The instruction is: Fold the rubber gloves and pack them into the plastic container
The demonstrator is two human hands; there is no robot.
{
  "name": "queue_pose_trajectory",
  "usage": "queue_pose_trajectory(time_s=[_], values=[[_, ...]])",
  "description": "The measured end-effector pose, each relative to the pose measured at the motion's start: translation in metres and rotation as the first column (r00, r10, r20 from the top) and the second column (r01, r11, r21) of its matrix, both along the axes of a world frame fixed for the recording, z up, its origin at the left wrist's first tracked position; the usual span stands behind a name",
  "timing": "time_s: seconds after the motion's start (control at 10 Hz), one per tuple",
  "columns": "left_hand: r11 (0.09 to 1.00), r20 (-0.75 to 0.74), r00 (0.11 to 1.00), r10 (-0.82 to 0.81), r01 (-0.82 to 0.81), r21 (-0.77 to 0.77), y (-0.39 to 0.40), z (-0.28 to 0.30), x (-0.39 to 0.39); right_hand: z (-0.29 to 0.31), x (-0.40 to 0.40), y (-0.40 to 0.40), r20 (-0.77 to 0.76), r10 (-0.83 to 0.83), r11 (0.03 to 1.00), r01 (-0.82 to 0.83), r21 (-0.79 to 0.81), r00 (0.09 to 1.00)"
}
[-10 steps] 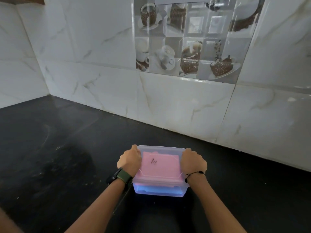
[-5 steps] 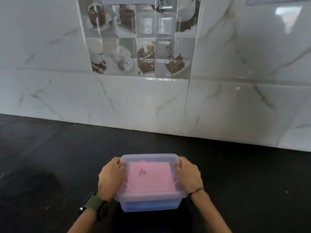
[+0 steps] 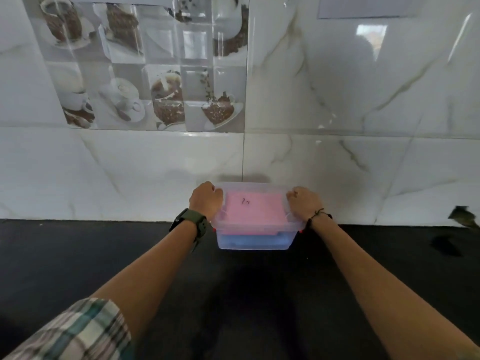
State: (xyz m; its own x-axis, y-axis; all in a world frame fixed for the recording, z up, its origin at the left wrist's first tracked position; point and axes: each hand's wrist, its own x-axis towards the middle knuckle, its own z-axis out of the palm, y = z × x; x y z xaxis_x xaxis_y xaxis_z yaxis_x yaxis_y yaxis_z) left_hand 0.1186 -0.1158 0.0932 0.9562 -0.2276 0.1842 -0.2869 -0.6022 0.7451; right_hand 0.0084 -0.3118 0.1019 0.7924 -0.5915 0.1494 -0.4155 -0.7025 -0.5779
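Note:
A clear plastic container (image 3: 253,244) with its lid on hangs in front of the tiled wall, above the black counter. Through the lid shows a folded pink glove (image 3: 253,213) with a small dark mark, and below it a blue glove (image 3: 253,240). My left hand (image 3: 206,201) grips the container's left end and my right hand (image 3: 304,203) grips its right end. Small red clips show at both lower lid corners. Both arms are stretched out forward.
The black counter (image 3: 78,255) runs along a white marble-tiled wall (image 3: 363,165) with a coffee-picture tile (image 3: 145,74). A dark small object (image 3: 465,216) sits at the far right by the wall, its shape blurred.
The container has moved away from me and to the right, toward the wall, held in both hands. The view has swung right along the counter.

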Motion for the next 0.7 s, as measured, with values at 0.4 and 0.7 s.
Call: queue_pose_trajectory(time_s=[0.4,0.7], values=[[0.99,-0.124,0.991,0.053,-0.036,0.135,-0.017,-0.081,0.059,-0.077,0.065,-0.017,-0.143,-0.017,1.0,0.019,0.012,0.99],[0.959,-0.072,0.995,0.065,-0.043,0.28,-0.02,-0.082,0.061,-0.088,0.067,-0.021,-0.171,-0.032,0.999,0.031,-0.011,0.985]])
